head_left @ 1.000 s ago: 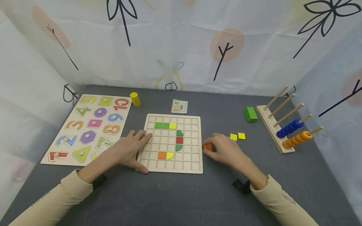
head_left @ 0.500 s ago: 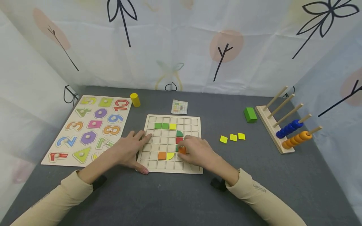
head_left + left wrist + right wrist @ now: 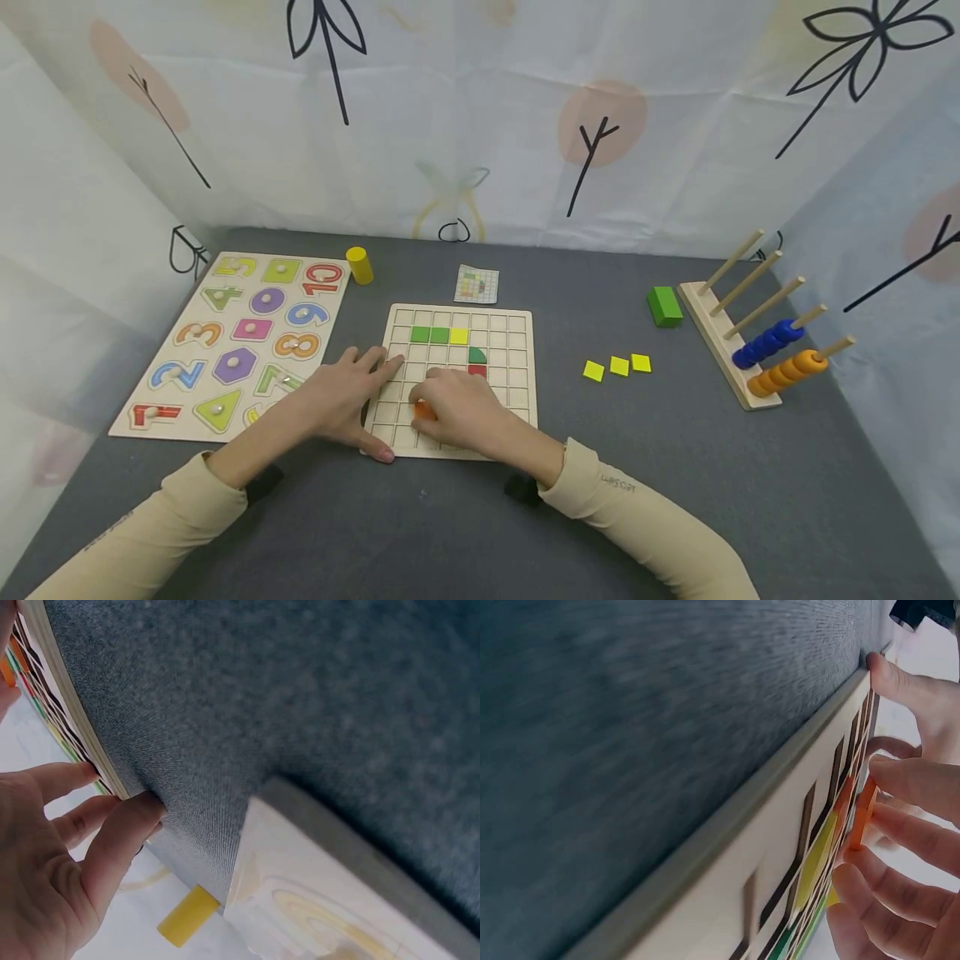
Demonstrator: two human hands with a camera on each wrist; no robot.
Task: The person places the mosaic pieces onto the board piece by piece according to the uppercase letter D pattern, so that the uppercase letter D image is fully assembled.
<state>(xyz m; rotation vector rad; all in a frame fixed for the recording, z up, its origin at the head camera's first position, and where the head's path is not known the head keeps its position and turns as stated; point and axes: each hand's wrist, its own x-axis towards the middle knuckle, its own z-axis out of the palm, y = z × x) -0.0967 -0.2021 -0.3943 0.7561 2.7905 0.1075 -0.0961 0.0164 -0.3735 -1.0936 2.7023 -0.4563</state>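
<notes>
A wooden grid board (image 3: 516, 343) lies mid-table. My left hand (image 3: 341, 402) rests along its left edge with fingers spread, the thumb near the front corner. Over the lower left of the grid, my right hand (image 3: 467, 408) pinches an orange tile (image 3: 862, 814) between thumb and fingers. The tile is tilted, close over the board. Two green squares (image 3: 430, 335) and a yellow square (image 3: 458, 336) sit in an upper row. A green quarter-circle (image 3: 477, 356) and a red square (image 3: 477, 369) show further right; the right hand hides the cells below.
Several yellow tiles (image 3: 619, 367) lie right of the board. A small pattern card (image 3: 476, 284) is behind it. Left stands a number puzzle (image 3: 187, 333) with a yellow cylinder (image 3: 359, 266) beside it. A green block (image 3: 664, 307) and a bead stacker (image 3: 738, 367) are at right.
My right hand has carried the orange tile from the table right of the board leftward across the grid. A third yellow tile has come into view there. The left hand has stayed still.
</notes>
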